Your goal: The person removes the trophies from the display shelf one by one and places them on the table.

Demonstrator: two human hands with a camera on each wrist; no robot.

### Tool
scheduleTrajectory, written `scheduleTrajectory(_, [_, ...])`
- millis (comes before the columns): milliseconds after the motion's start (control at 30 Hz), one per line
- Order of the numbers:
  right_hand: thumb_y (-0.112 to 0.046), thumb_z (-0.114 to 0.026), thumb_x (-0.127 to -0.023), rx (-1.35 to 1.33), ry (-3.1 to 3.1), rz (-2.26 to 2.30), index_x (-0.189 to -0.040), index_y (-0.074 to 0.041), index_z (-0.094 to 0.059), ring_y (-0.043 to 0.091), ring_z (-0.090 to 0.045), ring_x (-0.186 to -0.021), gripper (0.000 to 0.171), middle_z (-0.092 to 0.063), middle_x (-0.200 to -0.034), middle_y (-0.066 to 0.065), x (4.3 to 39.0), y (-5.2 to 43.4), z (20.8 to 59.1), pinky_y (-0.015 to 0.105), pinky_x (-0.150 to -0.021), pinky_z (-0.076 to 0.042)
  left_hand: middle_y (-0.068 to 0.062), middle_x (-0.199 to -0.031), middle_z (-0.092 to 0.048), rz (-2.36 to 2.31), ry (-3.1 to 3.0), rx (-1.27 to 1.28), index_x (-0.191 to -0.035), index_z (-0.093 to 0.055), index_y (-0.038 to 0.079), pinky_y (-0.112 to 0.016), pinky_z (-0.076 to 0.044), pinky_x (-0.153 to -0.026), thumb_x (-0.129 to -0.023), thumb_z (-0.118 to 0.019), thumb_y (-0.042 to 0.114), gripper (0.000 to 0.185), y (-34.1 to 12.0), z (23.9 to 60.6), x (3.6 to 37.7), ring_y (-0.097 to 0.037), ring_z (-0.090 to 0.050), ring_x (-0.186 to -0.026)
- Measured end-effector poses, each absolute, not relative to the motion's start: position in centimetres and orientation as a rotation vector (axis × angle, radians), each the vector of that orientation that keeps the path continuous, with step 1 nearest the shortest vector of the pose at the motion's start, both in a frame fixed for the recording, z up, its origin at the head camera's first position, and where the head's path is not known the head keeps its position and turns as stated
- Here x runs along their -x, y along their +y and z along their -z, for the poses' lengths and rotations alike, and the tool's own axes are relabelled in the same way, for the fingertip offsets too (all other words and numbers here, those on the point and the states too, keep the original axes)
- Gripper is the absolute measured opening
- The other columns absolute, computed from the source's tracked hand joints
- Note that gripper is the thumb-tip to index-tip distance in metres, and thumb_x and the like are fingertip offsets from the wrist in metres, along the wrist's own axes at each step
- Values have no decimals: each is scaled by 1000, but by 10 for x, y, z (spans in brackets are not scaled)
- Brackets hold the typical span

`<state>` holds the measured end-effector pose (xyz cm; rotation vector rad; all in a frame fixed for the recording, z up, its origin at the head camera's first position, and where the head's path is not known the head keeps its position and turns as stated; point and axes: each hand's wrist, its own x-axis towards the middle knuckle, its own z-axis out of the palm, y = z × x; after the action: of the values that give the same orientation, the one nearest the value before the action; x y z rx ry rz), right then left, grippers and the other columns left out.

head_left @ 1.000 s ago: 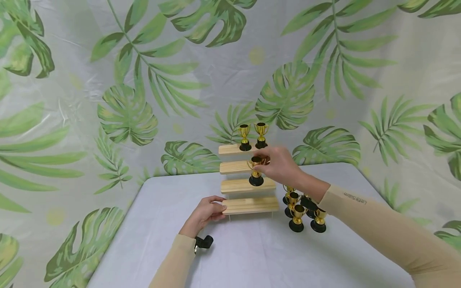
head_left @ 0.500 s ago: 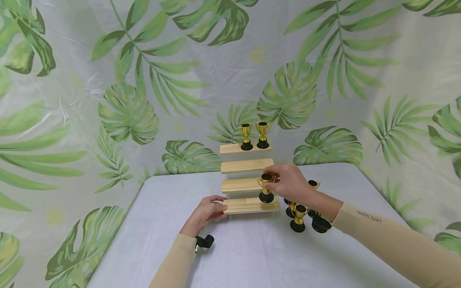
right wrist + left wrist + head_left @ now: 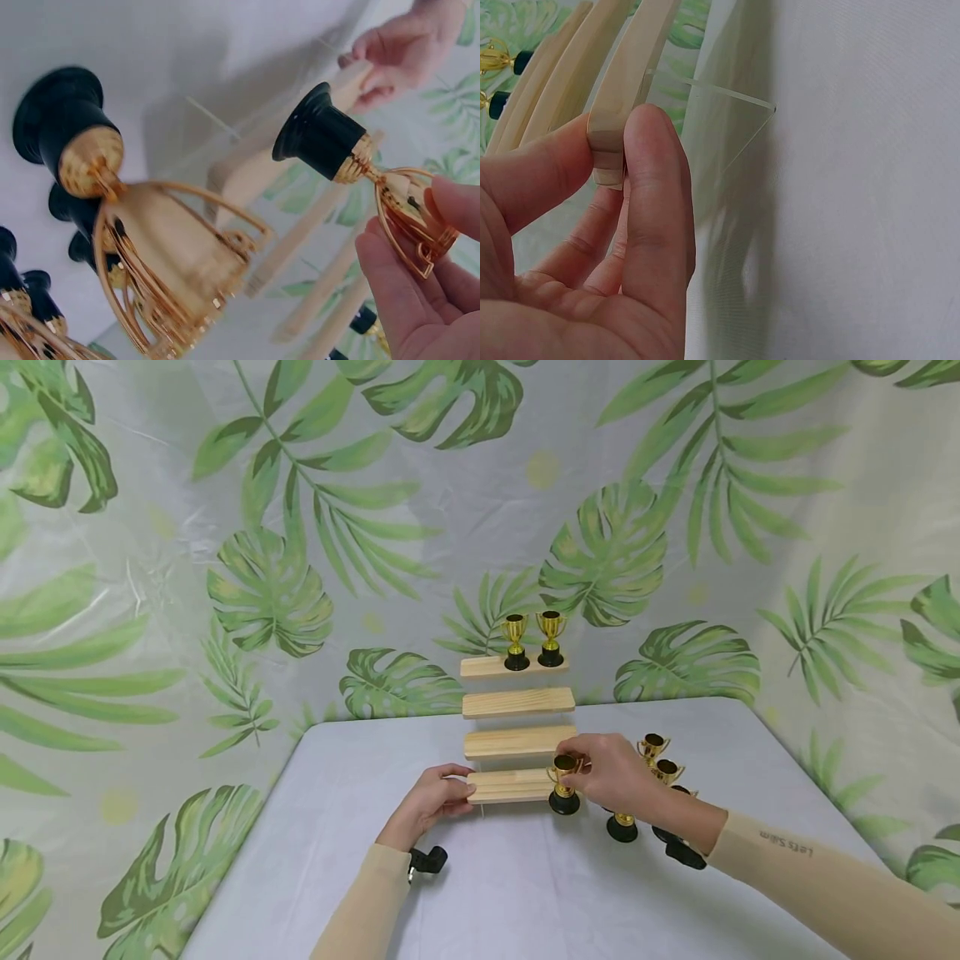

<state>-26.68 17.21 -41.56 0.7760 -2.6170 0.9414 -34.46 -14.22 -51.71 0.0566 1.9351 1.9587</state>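
A stepped wooden display stand [image 3: 506, 787] has several light boards, one above another. My left hand [image 3: 431, 802] pinches the left end of its lowest board, thumb and fingers around the wood [image 3: 611, 127] in the left wrist view. With my right hand [image 3: 611, 768] I hold a small gold trophy [image 3: 564, 802] by its cup. That trophy is upright, its black base overlapping the right end of the lowest board in the head view. In the right wrist view, thumb and fingers grip the cup [image 3: 409, 199]. Two matching trophies stand on the top board, one left [image 3: 516, 643], one right [image 3: 551, 639].
More trophies stand on the table right of the stand, one in front [image 3: 622, 828] and others behind [image 3: 654, 747], partly hidden by my right hand and forearm. A white cloth [image 3: 525, 893] covers the table. Behind hangs a leaf-print curtain [image 3: 420, 485].
My right hand has brought the trophy down and slightly right, from in front of the upper boards to the lowest board's right end. The left hand keeps its hold on the board.
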Motion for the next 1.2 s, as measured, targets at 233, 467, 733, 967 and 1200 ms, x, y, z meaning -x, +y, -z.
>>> scheduleTrajectory(233, [-10, -85, -80, -783, -2632, -924, -107, -14, -75, 2, -61, -73, 29, -71, -94, -5, 259, 169, 425, 23, -60, -53, -26, -106, -66, -1948, 1951, -67, -128, -58, -6, -29, -60, -66, -90, -73, 3, 42, -143, 516, 344, -18, -68, -74])
scheduleTrajectory(467, [-9, -86, -79, -818, -2620, -908, -107, -14, -74, 3, -61, -73, 31, -70, -94, -5, 254, 168, 429, 24, -60, -53, -25, -105, -67, -1955, 1944, -82, -130, -56, -8, -31, -60, -68, -90, -72, 1, 44, -142, 517, 344, -19, -69, -77])
scheduleTrajectory(733, [-6, -84, -80, -811, -2664, -955, -107, -13, -74, 1, -61, -72, 30, -70, -92, -6, 254, 168, 445, 23, -59, -53, -20, -100, -68, -1958, 1943, -81, -129, -57, -7, -30, -60, -67, -89, -73, 3, 44, -142, 516, 343, -19, -69, -77])
scheduleTrajectory(967, [-4, -85, -77, -783, -2676, -896, -106, -9, -74, 0, -60, -70, 31, -71, -91, -3, 257, 167, 461, 22, -57, -52, -19, -100, -67, -1957, 1946, -82, -128, -58, -6, -32, -61, -69, -89, -73, 3, 43, -142, 516, 345, -20, -68, -77])
scheduleTrajectory(1200, [-6, -87, -77, -793, -2714, -901, -106, -7, -74, 0, -56, -65, 32, -69, -85, -7, 257, 170, 468, 22, -54, -49, -16, -96, -68, -1959, 1937, -69, -127, -59, -6, -31, -61, -68, -88, -74, 2, 43, -142, 516, 344, -18, -68, -74])
